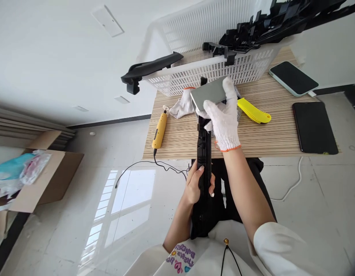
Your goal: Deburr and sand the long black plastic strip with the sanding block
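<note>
In the head view, my left hand [194, 184], bare, is wrapped round the lower part of a long black plastic part [204, 147] that runs from my lap up over the table edge. My right hand [225, 120] wears a white knit glove with an orange cuff. Its thumb and fingers grip a flat grey-green block [208, 93] above the upper end of the black part. Whether the block touches the part cannot be made out. A white glove [183, 104] lies just left of the block, and a yellow-handled tool [253, 111] lies to the right of my gloved hand.
A white plastic basket [191, 73] with black parts [246, 34] stands at the table's back. A corded yellow tool [160, 130] lies left on the striped table [177, 134]. Two phones [294, 78] lie right. An open cardboard box [59, 176] is on the floor.
</note>
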### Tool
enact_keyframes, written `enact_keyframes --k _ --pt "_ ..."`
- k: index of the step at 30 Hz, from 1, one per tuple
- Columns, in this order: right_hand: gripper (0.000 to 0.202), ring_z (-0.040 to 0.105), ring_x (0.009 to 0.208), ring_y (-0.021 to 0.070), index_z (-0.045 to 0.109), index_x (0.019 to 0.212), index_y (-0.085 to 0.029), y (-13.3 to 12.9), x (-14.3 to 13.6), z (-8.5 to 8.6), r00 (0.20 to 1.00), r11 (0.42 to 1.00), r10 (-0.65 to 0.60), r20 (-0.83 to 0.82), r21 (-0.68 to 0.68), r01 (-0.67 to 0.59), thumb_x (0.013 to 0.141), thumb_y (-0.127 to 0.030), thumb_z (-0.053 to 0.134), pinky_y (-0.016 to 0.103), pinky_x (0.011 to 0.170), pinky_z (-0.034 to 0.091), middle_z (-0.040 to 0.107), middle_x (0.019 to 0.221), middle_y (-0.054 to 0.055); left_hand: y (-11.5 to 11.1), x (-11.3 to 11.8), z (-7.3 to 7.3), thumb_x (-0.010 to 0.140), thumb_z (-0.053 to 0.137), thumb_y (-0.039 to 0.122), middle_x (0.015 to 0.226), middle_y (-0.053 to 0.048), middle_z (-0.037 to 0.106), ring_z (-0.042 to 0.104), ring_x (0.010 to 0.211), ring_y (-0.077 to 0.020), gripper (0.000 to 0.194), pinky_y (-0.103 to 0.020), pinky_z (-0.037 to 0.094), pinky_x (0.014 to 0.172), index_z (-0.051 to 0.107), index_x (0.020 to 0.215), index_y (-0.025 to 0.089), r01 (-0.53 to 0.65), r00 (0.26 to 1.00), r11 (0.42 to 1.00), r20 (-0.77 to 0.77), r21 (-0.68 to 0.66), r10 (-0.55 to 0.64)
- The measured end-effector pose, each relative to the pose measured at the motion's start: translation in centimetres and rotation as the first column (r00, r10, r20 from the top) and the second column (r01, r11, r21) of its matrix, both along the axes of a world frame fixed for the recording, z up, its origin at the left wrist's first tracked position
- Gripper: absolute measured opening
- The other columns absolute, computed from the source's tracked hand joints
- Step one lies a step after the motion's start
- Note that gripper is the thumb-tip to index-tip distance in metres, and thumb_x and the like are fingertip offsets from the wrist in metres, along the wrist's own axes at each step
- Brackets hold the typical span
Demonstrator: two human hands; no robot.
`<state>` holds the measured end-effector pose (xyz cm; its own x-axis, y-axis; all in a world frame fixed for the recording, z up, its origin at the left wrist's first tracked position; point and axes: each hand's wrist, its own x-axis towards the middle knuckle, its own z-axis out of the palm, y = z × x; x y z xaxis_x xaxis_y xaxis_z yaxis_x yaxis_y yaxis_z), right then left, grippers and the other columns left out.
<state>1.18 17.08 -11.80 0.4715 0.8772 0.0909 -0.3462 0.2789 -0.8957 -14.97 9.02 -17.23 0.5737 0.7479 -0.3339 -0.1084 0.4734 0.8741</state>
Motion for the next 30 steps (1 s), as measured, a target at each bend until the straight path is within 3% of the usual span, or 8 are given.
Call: enact_keyframes --k 4,8,13,17,21,23,26,30 --pt "0.076 0.071 0.088 0.0176 0.032 0.147 -0.043 0.04 -0.18 -0.07 0.991 0.991 0.126 0.039 0.038 -0.127 0.082 -0.032 0.069 0.016 0.035 0.048 0.059 0.134 0.002 0.02 -0.06 -0.06 0.094 0.046 0.047 0.058 0.004 0.058 0.049 0.035 -0.0103 0.028 -0.022 0.044 0.035 0.05 0.104 0.021 -0.059 0.998 0.998 0.027 -0.017 0.06" --pt "0.077 0.07 0.086 0.0156 0.027 0.149 -0.046 0.1 -0.28 -0.2 0.998 0.997 -0.05 -0.032 0.063 0.052 0.084 -0.032 0.066 0.015 0.035 0.048 0.06 0.131 0.001 0.02 -0.06 -0.09 0.095 0.045 0.045 0.057 0.004 0.059 0.05 0.036 -0.0103 0.028 -0.021 0.043 0.036 0.051 0.106 0.02 -0.019 1.0 1.0 0.014 0.003 0.019" --pt "0.075 0.069 0.085 0.0167 0.031 0.147 -0.038 -0.01 -0.11 -0.07 0.985 0.984 0.168 0.028 0.052 -0.169 0.082 -0.03 0.067 0.016 0.036 0.048 0.065 0.119 0.002 0.14 -0.08 -0.14 0.095 0.044 0.043 0.059 0.004 0.059 0.049 0.035 -0.0108 0.025 -0.022 0.044 0.034 0.049 0.103 0.021 -0.105 0.994 0.994 0.043 0.031 0.103" --pt "0.071 0.069 0.084 0.0135 0.028 0.143 -0.041 -0.05 -0.01 -0.01 0.999 0.994 0.007 -0.036 0.113 -0.003 0.083 -0.027 0.063 0.014 0.036 0.044 0.063 0.125 0.0 0.15 -0.11 -0.15 0.096 0.044 0.045 0.059 0.004 0.06 0.051 0.036 -0.011 0.028 -0.022 0.044 0.035 0.051 0.107 0.02 0.004 1.0 1.0 0.018 0.025 -0.004" --pt "0.065 0.066 0.088 0.0149 0.038 0.137 -0.041 -0.04 -0.05 -0.08 0.993 0.985 0.117 0.022 0.126 -0.119 0.08 -0.021 0.065 0.015 0.036 0.045 0.062 0.123 -0.001 0.1 0.09 -0.22 0.096 0.043 0.043 0.059 0.004 0.06 0.05 0.036 -0.0107 0.023 -0.022 0.043 0.034 0.048 0.102 0.021 -0.08 0.996 0.996 0.038 0.041 0.078" --pt "0.066 0.066 0.088 0.0156 0.039 0.136 -0.042 0.1 -0.11 -0.19 0.997 0.993 0.071 -0.001 0.092 -0.071 0.079 -0.022 0.065 0.016 0.035 0.043 0.06 0.124 -0.001 0.07 0.14 -0.29 0.096 0.043 0.043 0.059 0.004 0.06 0.05 0.036 -0.0107 0.022 -0.022 0.044 0.034 0.047 0.102 0.022 -0.102 0.994 0.994 0.05 0.032 0.1" --pt "0.063 0.064 0.085 0.0139 0.041 0.133 -0.04 0.2 -0.13 -0.28 0.999 0.996 -0.032 -0.026 0.087 0.034 0.078 -0.023 0.066 0.015 0.034 0.04 0.059 0.124 -0.002 0.1 -0.01 -0.4 0.096 0.043 0.044 0.059 0.004 0.06 0.051 0.036 -0.011 0.025 -0.023 0.044 0.035 0.049 0.105 0.021 -0.031 0.998 0.999 0.053 0.023 0.03" --pt "0.046 0.062 0.075 0.0124 0.051 0.119 -0.033 0.15 -0.14 -0.27 0.997 0.997 0.072 0.012 0.035 -0.073 0.077 -0.024 0.068 0.017 0.039 0.047 0.063 0.102 -0.002 0.21 -0.21 -0.44 0.096 0.042 0.043 0.059 0.004 0.06 0.05 0.036 -0.0106 0.025 -0.023 0.045 0.034 0.048 0.105 0.021 -0.059 0.996 0.998 0.066 0.023 0.057"
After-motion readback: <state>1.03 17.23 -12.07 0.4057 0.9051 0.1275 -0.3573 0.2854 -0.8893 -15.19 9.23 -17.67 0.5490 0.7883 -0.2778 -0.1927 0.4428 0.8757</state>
